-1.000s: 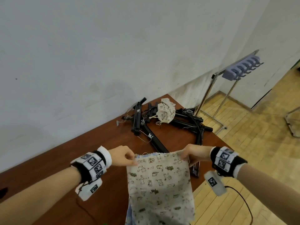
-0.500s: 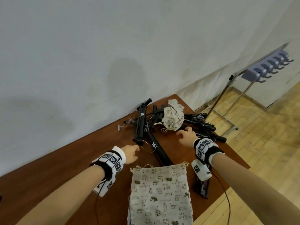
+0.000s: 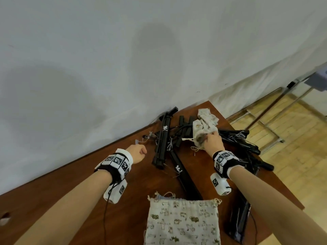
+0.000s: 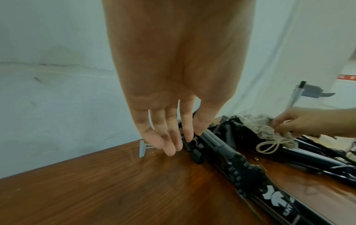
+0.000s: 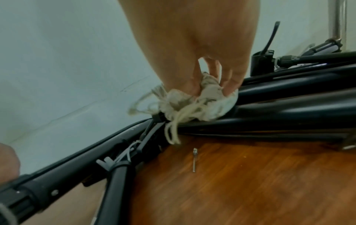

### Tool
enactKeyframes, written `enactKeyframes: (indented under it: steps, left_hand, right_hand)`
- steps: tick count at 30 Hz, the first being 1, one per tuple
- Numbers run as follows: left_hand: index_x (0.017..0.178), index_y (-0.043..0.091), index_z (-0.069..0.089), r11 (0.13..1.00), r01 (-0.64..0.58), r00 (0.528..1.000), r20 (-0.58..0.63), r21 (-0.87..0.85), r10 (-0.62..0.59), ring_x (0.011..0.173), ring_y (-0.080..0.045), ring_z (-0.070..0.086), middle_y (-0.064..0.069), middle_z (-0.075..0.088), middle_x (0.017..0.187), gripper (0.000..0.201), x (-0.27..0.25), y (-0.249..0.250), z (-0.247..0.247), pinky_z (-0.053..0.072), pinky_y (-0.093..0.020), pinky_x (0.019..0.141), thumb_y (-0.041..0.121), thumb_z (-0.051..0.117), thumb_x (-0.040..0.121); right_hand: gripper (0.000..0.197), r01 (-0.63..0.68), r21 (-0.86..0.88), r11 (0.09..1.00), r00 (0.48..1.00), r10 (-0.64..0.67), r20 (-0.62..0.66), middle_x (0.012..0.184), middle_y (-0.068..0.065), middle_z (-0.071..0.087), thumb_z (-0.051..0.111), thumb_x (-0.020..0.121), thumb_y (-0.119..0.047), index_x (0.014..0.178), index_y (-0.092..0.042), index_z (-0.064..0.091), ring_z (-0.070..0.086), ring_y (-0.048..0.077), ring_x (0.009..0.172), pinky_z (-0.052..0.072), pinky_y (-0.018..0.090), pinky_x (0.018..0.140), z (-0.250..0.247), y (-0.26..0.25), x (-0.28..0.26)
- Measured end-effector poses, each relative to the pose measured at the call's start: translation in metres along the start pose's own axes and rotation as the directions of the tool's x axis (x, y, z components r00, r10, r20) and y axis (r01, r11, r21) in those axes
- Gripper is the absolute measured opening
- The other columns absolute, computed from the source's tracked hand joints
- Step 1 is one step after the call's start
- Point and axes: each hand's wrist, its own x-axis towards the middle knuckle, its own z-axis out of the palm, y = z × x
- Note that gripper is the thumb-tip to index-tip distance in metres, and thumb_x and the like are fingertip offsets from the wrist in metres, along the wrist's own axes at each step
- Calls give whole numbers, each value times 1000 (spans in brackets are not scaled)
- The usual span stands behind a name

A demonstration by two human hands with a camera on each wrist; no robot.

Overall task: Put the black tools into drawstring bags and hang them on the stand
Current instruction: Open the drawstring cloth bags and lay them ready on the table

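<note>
I count two drawstring bags: one flat bag [image 3: 182, 221] and one crumpled bag [image 3: 205, 125]. The black tools [image 3: 162, 138] I cannot count exactly.

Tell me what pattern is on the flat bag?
Little animal drawings on the cream cloth drawstring bag, clearest in the head view.

the stand [image 3: 316, 82] is mostly chopped off at the right edge of the head view, only some legs and a grey corner show. flat printed bag [image 3: 182, 221] runs off the bottom edge. the crumpled bag [image 5: 194, 103] and its cord are smeared with blur in the right wrist view, and the right hand [image 3: 213, 143] covers part of it
</note>
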Motion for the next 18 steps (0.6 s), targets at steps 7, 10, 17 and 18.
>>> enactKeyframes:
  steps: [7, 10, 17, 18]
  left_hand:
    - [115, 18, 63, 998, 40, 998, 55, 43, -42, 112, -23, 58, -5, 63, 121, 27, 7, -7, 17, 44, -25, 90, 13, 48, 94]
    - [106, 21, 65, 999, 48, 999, -5, -20, -48, 104, -24, 62, -5, 64, 115, 26, 4, 0, 18, 49, -28, 87, 10, 46, 92]
    - [92, 22, 62, 960, -199, 967, -200, -199, 159, 62, -20, 56, -4, 65, 82, 25, -1, 82, 12, 49, -39, 70, 8, 42, 91]
    - [93, 20, 63, 949, -232, 964, -183, -213, 195, 63, -20, 57, -4, 65, 84, 24, 1, 99, 16, 51, -37, 69, 7, 43, 91]
  right_hand:
    - [18, 143, 335, 931, 923, -3, -386, 108, 9, 53, 51, 90, -7, 98, -5, 67, 54, 25, 94, 48, 37, 89, -31, 14, -9]
    - [20, 223, 445, 868, 823, 77, -563, 103, 5, 56, 48, 89, -6, 93, -9, 68, 53, 19, 94, 47, 38, 90, -66, 19, -22]
    - [28, 281, 496, 822, 734, 149, -663, 109, 7, 60, 44, 93, -5, 108, -9, 67, 54, 19, 102, 40, 27, 90, -120, 31, -65]
    - [29, 258, 484, 836, 749, 144, -647, 111, 9, 60, 46, 93, -4, 113, -8, 66, 54, 22, 104, 40, 26, 90, -120, 34, -71]
